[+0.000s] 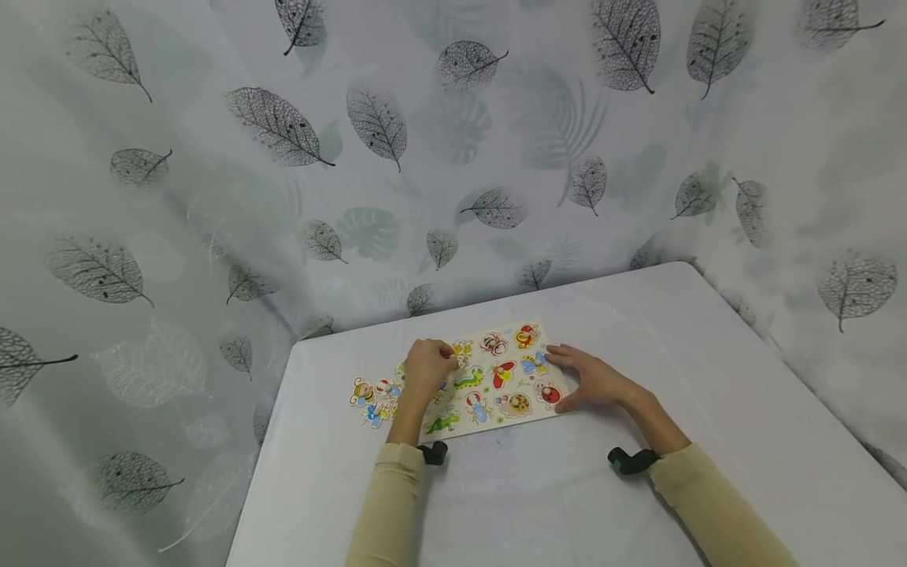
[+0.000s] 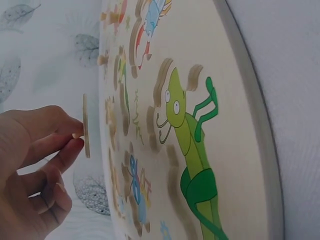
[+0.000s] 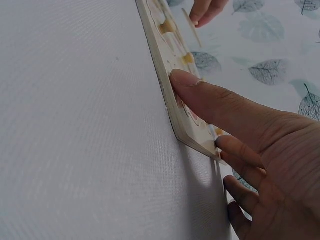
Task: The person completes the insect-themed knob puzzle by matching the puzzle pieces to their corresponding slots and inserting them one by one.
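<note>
My left hand (image 1: pixel 428 367) is over the left part of a wooden peg puzzle board (image 1: pixel 503 420), pinching a thin puzzle piece (image 2: pixel 86 126) by its knob between thumb and fingertips. Edge-on in the left wrist view, the piece hides its picture; a gap shows between it and the board. At the board's right end is my right hand (image 1: pixel 598 379), thumb (image 3: pixel 187 82) on the near edge and the other fingers spread along the end. Printed insects cover the board, among them a green grasshopper (image 2: pixel 192 145) in a cut recess and a ladybug piece (image 1: pixel 548 394).
Loose insect pieces (image 1: pixel 363 391) lie in a cluster left of the board, partly behind the left wrist. Everything rests on a white-covered table (image 1: pixel 538 488). Leaf-patterned curtains (image 1: pixel 439 181) hang behind and beside it. Dark wrist straps (image 1: pixel 631 461) sit at the sleeves.
</note>
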Motion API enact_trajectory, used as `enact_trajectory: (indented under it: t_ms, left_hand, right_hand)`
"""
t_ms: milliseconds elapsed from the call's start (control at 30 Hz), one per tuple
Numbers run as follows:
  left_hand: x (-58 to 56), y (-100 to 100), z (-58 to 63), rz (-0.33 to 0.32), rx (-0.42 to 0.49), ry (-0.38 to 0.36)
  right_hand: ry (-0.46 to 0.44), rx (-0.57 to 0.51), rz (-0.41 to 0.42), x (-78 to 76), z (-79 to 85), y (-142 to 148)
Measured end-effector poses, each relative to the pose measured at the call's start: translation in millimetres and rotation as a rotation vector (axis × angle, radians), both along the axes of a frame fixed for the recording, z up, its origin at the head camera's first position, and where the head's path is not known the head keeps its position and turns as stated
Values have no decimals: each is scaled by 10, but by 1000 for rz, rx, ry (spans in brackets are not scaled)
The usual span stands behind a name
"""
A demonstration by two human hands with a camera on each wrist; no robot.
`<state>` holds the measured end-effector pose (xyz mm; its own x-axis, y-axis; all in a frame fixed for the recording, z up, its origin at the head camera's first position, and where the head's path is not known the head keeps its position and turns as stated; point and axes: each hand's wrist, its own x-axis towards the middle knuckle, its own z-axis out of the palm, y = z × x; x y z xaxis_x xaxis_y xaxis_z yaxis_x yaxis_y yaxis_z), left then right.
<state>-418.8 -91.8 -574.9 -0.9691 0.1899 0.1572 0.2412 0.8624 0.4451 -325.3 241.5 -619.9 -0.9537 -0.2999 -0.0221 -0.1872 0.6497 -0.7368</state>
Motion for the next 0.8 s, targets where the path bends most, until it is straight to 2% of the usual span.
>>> enact_trajectory:
  t_ms: [133,467,800]
  left_hand:
    - [-27,20,-42,-29,-4,1]
    - [-122,72,-72,-41,-54,8]
    - [-171,114,-127,-50,-73,-14]
  right_hand:
    - [5,-1,3,-4,-31,12]
    - [39,2,21,5,0,15]
    - [25,9,11,5,-21,16]
